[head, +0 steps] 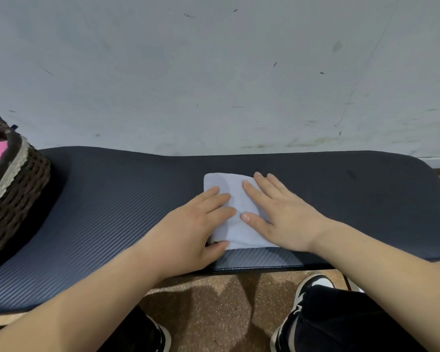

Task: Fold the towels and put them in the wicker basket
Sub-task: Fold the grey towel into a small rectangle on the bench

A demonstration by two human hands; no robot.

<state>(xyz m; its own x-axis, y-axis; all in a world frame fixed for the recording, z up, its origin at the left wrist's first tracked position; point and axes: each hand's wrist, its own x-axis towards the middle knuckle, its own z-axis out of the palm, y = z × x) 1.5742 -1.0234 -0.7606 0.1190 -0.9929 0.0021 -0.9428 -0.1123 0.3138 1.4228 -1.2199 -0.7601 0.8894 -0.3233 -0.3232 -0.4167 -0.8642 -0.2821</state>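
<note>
Left hand [188,224] and right hand [285,214] flat, fingers straight, on the folded towel [235,189] — wicker basket [18,189] half out of frame

We see the scene through one wide-angle camera worn on the head, looking forward and down from a seated height onto the mat [112,199] close in front of us. The wall [214,72] fills the upper half. The towel [221,180] lies near mid-frame within arm's reach, the basket [18,194] is cut by the left edge, and the floor [214,301] and our shoes [318,280] sit at the bottom.
</note>
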